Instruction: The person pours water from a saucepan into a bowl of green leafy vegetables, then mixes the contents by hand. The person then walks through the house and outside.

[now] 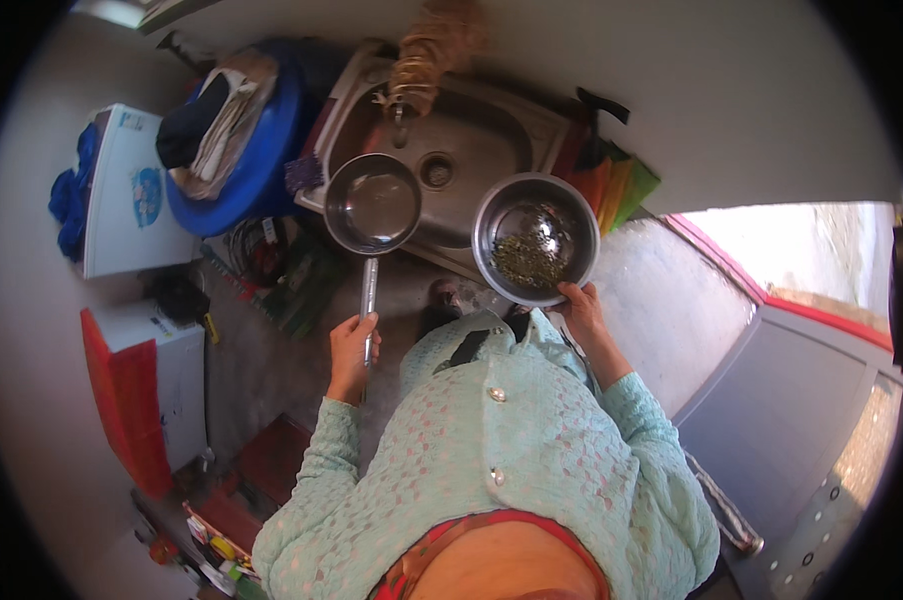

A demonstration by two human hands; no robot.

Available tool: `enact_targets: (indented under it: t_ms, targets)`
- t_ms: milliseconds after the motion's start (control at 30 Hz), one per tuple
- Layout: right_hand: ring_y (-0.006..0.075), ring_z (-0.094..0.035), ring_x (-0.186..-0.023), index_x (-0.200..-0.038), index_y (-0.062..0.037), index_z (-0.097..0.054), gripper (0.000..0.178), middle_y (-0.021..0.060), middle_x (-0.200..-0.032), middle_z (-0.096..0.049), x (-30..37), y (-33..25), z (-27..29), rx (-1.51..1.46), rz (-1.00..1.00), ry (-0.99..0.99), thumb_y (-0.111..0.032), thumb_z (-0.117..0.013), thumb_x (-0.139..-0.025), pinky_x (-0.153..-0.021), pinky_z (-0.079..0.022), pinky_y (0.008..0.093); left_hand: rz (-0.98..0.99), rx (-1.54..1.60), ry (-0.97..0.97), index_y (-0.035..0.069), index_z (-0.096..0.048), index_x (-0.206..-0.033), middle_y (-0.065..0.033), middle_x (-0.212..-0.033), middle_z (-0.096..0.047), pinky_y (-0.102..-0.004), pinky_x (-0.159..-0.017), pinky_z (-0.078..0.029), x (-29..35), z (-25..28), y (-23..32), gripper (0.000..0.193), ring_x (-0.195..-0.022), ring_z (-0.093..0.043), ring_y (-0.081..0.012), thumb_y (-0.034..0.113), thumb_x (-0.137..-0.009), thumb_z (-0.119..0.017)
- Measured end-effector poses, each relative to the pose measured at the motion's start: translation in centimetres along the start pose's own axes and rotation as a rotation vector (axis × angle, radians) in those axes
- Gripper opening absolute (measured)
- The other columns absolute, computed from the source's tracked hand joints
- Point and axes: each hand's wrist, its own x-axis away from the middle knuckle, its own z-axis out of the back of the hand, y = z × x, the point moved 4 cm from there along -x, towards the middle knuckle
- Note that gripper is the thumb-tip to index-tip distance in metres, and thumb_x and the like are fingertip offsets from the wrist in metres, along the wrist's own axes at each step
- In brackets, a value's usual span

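The left hand [353, 345], left of centre in the frame, is clenched around the long handle of a small steel saucepan [372, 203], which hangs above the front edge of the sink [481, 140] in the upper middle. The right hand [583, 305], right of centre, grips the near rim of a steel bowl [535, 238] with the fingers curled under it; dark green bits lie in its bottom. Pan and bowl sit side by side, near but apart. A blue tub [261, 165] of cloth stands at the upper left.
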Motion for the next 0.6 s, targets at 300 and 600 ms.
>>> enact_targets:
  t_ms: [300, 600]
  targets:
    - [0.0181, -0.059, -0.065, -0.093, 0.0037, -0.052, 0.019, 0.0102, -0.081, -0.06, 1.4, -0.7, -0.1, -0.029, 0.0, -0.022, -0.008, -0.048, -0.079, -0.055, -0.051, 0.0295, 0.048, -0.038, -0.075, 0.006, -0.052, -0.074, -0.0021, -0.055, -0.051, -0.0199, -0.034, -0.033, -1.2, -1.5, -0.7, 0.022, -0.039, -0.044, -0.0071, 0.026, -0.078, -0.061]
    - [0.0193, -0.06, -0.065, -0.091, 0.0061, -0.054, 0.021, 0.0121, -0.08, -0.061, 2.8, -1.6, 0.3, -0.037, -0.009, -0.063, -0.01, -0.047, -0.079, -0.056, -0.051, 0.029, 0.079, -0.061, -0.119, 0.005, -0.051, -0.073, -0.0023, -0.055, -0.049, -0.0204, -0.035, -0.033, -2.6, -3.8, -0.4, 0.019, -0.04, -0.044, -0.0081, 0.022, -0.079, -0.057]
